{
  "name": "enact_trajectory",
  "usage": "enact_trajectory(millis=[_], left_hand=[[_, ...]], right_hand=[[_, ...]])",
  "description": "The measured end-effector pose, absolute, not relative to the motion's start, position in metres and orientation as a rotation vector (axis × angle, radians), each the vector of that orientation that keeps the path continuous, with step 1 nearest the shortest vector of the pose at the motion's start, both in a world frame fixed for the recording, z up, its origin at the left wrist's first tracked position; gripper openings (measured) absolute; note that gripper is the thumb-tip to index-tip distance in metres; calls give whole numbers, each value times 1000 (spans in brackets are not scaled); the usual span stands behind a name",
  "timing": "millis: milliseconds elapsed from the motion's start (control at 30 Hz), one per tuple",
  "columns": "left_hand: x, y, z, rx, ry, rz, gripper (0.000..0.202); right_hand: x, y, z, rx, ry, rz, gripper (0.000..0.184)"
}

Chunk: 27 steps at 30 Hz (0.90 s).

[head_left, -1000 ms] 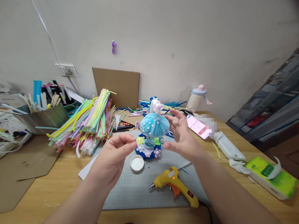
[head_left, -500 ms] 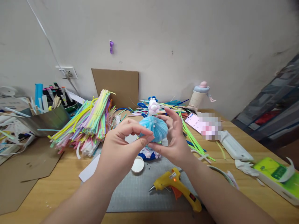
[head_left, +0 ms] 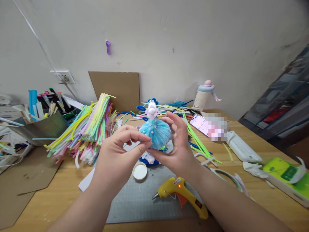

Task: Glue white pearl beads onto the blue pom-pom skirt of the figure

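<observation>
A pipe-cleaner doll with a fluffy light-blue skirt, dotted with small white pearl beads, stands upright in front of me. Its white head carries dark-blue loops, and below the skirt is a dark-blue base with white and pink flowers. My right hand curves around the skirt's right side, thumb low at the hem. At the front of the skirt, my left hand pinches thumb against forefinger; anything between the tips is too small to make out. Below my left hand lies a small white round dish.
A yellow glue gun, its orange light lit, lies on the grey cutting mat. Bundled pastel pipe cleaners and a pen container are at left. A phone, white bottle and green-topped box are at right.
The doll's skirt has turned or tilted slightly, showing more beads on its left side. Both hands keep their places at the skirt. The whole view has shifted a little.
</observation>
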<state>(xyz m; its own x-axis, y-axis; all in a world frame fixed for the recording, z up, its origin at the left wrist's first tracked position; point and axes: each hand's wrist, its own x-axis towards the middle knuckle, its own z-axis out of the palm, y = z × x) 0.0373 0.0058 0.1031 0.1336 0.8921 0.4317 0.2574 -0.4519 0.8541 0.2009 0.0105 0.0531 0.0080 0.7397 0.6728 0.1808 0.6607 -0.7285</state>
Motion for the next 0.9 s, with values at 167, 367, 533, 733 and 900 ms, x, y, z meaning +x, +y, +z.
enact_trajectory(millis=[167,367,533,733,900], left_hand=[[37,6,103,1850,1128,1312,9],[36,3,104,1932,1154,1368,10],[37,2,106,1970,1187,1353,11],[37,2,108,1987,1197,1342,10],[39,2,108,1992,1191,1334,9]], right_hand=[[201,11,53,-800,-1546,482,88],[200,10,53,-800,-1559,452,88],[200,11,53,-802,-1566,456,88],[200,10,54,-797,-1579,450,87],[200,10,54,-803,-1590,444,87]])
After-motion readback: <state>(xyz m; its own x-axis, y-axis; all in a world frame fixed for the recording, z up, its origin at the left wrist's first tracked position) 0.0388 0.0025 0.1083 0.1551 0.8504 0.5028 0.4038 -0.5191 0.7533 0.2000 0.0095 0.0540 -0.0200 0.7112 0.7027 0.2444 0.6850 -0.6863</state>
